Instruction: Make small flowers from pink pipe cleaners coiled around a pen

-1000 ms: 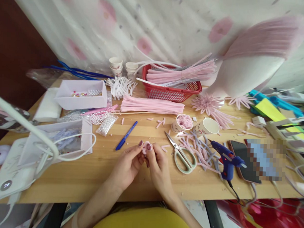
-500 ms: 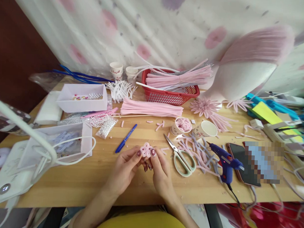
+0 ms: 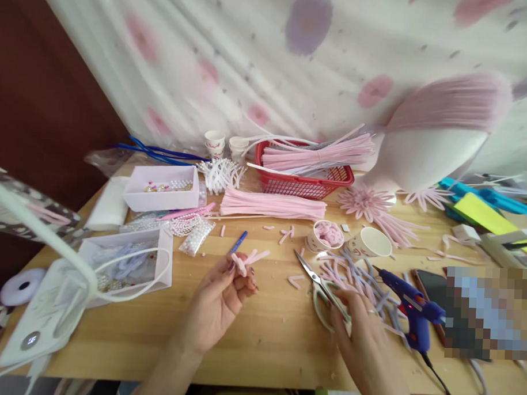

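My left hand (image 3: 219, 299) pinches a small pink pipe-cleaner flower (image 3: 243, 263) between thumb and fingers. Two loose stems of it stick out to the right. My right hand (image 3: 365, 330) has its fingers on the handles of the scissors (image 3: 316, 278), which lie on the table with blades pointing away to the left. Part of the far handle loop is hidden by my fingers. Just beyond my left hand is a blue pen (image 3: 239, 241). Pink and lilac pipe-cleaner pieces (image 3: 349, 275) lie beside the scissors.
A paper cup of pink coils (image 3: 325, 248) stands by another cup (image 3: 369, 243). To the right are a blue glue gun (image 3: 409, 306) and a phone (image 3: 428, 289). Behind are a red basket (image 3: 307, 189) and a mannequin head (image 3: 429, 151). White boxes (image 3: 162, 205) and a lamp arm (image 3: 41, 230) occupy the left.
My right hand has left the pink flower and moved right onto the scissors' handles. My left hand keeps the flower, now turned so its stems show. The camera view has shifted slightly.
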`<state>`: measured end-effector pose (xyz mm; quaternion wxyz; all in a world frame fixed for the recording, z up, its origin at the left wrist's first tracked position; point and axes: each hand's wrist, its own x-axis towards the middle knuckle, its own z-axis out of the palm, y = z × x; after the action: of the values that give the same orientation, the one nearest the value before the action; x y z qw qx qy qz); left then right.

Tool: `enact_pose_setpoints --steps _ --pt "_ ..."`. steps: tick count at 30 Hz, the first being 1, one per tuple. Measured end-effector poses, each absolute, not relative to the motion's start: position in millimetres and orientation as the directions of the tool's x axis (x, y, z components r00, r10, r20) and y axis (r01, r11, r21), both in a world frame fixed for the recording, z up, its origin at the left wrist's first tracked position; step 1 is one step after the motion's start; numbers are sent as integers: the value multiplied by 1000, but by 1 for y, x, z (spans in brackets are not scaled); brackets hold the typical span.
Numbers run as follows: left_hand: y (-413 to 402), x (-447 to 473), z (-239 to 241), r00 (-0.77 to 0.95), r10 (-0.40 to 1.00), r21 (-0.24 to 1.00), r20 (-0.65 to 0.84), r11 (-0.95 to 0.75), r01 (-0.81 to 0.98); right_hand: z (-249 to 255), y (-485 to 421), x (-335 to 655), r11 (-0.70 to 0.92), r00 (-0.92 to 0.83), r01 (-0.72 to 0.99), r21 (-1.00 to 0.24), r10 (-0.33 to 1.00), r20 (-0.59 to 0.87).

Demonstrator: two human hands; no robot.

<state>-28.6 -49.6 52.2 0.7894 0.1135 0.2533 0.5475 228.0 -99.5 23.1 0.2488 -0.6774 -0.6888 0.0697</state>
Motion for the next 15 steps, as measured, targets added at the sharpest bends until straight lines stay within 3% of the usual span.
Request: enact_pose_setpoints --steps 4,7,9,11,13,15 --pt "-52 -32 60 352 897 249 -268 417 -874 -9 -102 248 192 -130 959 -209 952 278" --pt "-57 -34 65 366 903 166 -226 405 -899 -15 -93 249 125 -74 977 -174 959 275" --pt "-59 -34 65 358 911 165 -205 393 -905 -7 -89 251 74 -20 966 -247 976 216" --pt "-59 -35 64 340 922 216 -186 376 -901 9 -93 256 37 10 914 -403 994 113" --pt "-57 -38 61 297 944 339 -146 330 -881 29 -104 261 -23 3 784 -620 999 -34" --pt "-53 -44 60 212 976 558 -56 207 -804 46 -118 258 -76 -98 548 -833 983 -154"
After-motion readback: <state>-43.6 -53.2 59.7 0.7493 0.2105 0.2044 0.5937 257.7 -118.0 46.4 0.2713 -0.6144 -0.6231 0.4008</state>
